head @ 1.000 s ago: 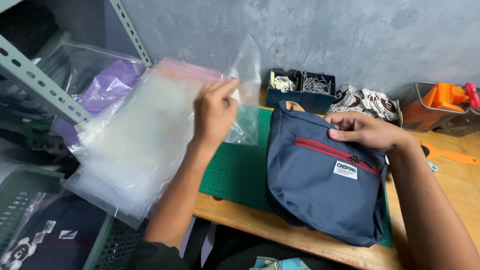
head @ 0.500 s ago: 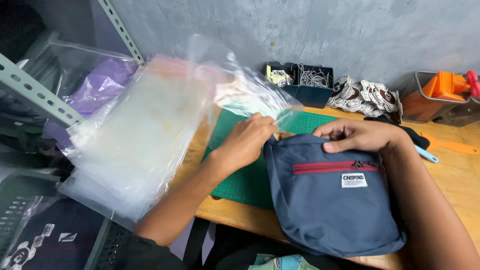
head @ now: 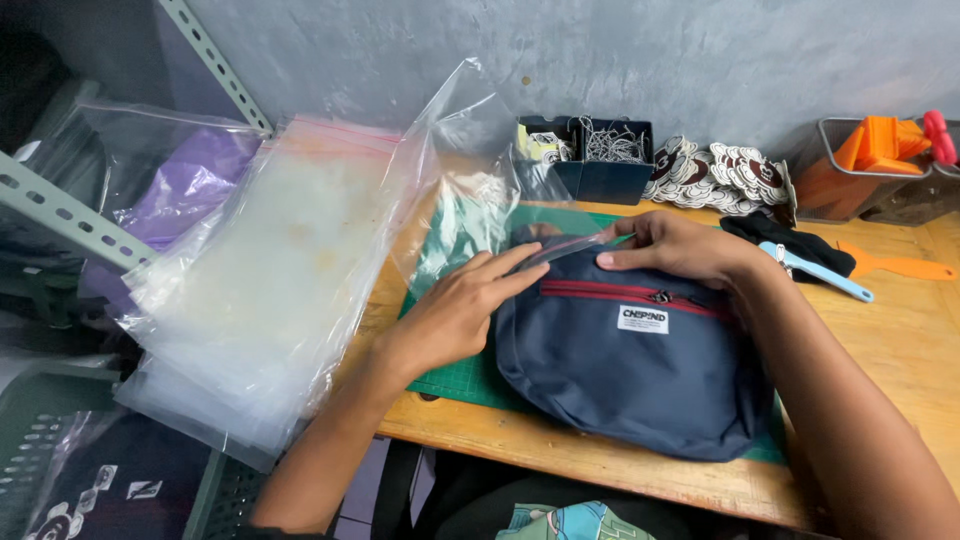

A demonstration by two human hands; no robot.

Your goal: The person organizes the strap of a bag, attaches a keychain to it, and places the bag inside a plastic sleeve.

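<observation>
A navy blue pouch bag [head: 640,375] with a red zipper and a small white label lies on a green cutting mat [head: 455,378]. A clear plastic zip bag [head: 480,190] stands open behind it, its mouth edge at the pouch's top. My left hand [head: 460,310] presses on that edge at the pouch's left top corner. My right hand [head: 680,245] pinches the same plastic edge at the pouch's top middle.
A thick stack of clear zip bags [head: 270,290] leans on a metal shelf rail [head: 60,205] at the left. At the back stand a dark box of strings [head: 590,160], round tags [head: 720,175] and a wire basket with orange tools [head: 870,165]. An orange scraper [head: 895,265] lies at right.
My left hand pulled one clear bag off the stack and brought it to the pouch. Both hands now hold its mouth at the pouch's top.
</observation>
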